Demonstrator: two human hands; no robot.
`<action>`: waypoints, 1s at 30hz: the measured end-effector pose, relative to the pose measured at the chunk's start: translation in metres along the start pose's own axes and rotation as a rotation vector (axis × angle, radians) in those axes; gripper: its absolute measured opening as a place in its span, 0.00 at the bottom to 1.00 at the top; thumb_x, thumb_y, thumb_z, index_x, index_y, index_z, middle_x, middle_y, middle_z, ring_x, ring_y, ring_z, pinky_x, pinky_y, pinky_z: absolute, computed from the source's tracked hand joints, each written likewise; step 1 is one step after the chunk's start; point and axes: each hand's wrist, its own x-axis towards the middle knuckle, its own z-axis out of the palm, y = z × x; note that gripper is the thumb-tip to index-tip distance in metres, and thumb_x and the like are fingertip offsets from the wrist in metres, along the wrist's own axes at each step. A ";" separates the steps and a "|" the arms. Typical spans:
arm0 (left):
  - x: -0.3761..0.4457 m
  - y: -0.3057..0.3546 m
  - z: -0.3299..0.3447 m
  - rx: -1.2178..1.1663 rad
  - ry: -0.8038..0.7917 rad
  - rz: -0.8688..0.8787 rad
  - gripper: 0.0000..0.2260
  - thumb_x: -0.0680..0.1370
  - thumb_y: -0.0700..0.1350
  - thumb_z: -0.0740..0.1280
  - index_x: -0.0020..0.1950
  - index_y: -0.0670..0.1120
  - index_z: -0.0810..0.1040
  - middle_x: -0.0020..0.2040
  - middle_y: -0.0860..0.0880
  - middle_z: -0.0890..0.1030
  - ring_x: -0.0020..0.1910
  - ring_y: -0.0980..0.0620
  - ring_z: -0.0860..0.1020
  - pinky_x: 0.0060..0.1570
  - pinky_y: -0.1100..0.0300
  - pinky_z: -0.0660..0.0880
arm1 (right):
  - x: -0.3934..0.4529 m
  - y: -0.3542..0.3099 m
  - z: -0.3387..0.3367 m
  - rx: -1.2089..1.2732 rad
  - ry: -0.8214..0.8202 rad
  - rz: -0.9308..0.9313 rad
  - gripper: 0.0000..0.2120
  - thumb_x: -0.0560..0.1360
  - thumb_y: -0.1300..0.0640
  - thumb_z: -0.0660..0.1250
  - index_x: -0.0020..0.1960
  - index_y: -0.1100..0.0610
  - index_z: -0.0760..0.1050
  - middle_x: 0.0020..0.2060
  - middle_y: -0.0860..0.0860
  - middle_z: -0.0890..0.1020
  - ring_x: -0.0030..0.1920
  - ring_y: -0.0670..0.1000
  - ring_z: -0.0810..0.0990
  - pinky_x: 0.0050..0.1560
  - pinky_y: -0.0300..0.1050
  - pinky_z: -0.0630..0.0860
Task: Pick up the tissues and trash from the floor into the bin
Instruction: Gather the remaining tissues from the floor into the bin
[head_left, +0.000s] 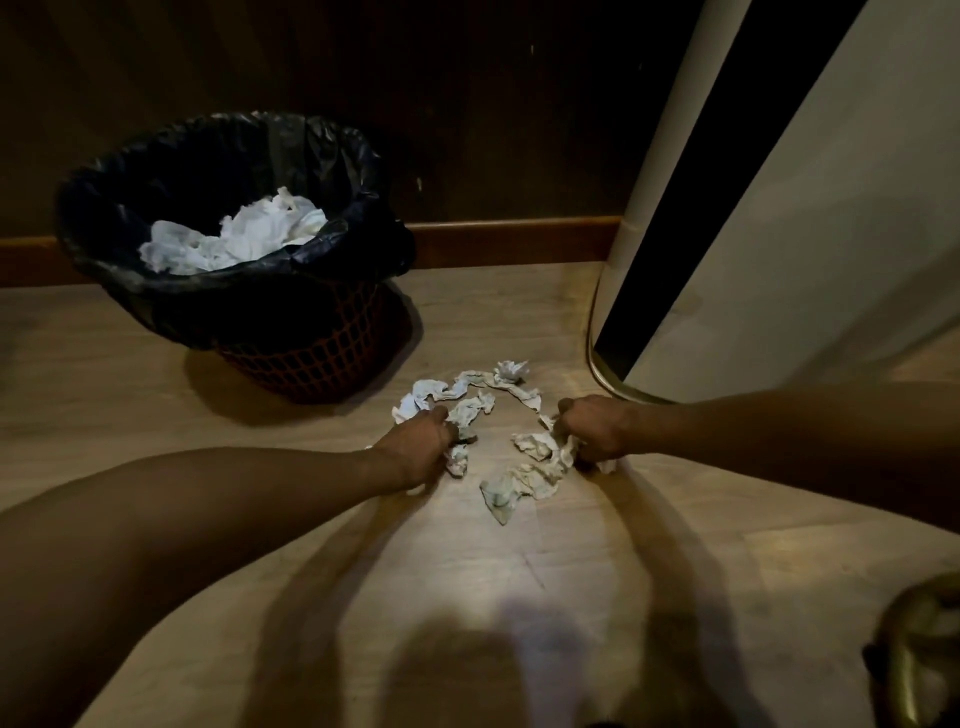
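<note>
Mid-gather: left hand (415, 447) and right hand (592, 426) both down on the floor (519, 597), curled around crumpled tissues (519, 473). Next, probably: squeeze tight, lift, carry toward the bin (130, 208) at ten o'clock.

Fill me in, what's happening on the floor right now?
A person is gathering crumpled tissues off the wooden floor. The left hand and the right hand are both closed on tissue at either side of the pile. Several pieces remain loose between them. The bin, up left, already holds tissues.
</note>
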 end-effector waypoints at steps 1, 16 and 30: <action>0.000 -0.001 -0.005 -0.026 -0.004 -0.014 0.11 0.76 0.41 0.66 0.57 0.42 0.78 0.57 0.40 0.75 0.55 0.40 0.78 0.50 0.52 0.75 | -0.001 0.002 -0.003 0.009 0.000 0.018 0.16 0.72 0.53 0.69 0.59 0.53 0.78 0.55 0.55 0.76 0.52 0.58 0.79 0.47 0.46 0.74; -0.042 0.000 -0.154 -0.140 0.233 0.057 0.13 0.73 0.51 0.70 0.49 0.42 0.79 0.44 0.44 0.81 0.43 0.44 0.80 0.40 0.53 0.76 | -0.030 -0.010 -0.147 0.402 0.594 0.196 0.19 0.69 0.48 0.74 0.58 0.54 0.81 0.47 0.51 0.81 0.53 0.54 0.81 0.44 0.41 0.70; -0.125 -0.073 -0.298 -0.097 0.839 -0.216 0.14 0.72 0.51 0.73 0.53 0.44 0.82 0.48 0.43 0.81 0.46 0.46 0.79 0.46 0.51 0.76 | -0.036 -0.055 -0.288 0.658 1.038 0.068 0.15 0.73 0.53 0.74 0.58 0.56 0.80 0.48 0.51 0.83 0.46 0.49 0.82 0.34 0.34 0.72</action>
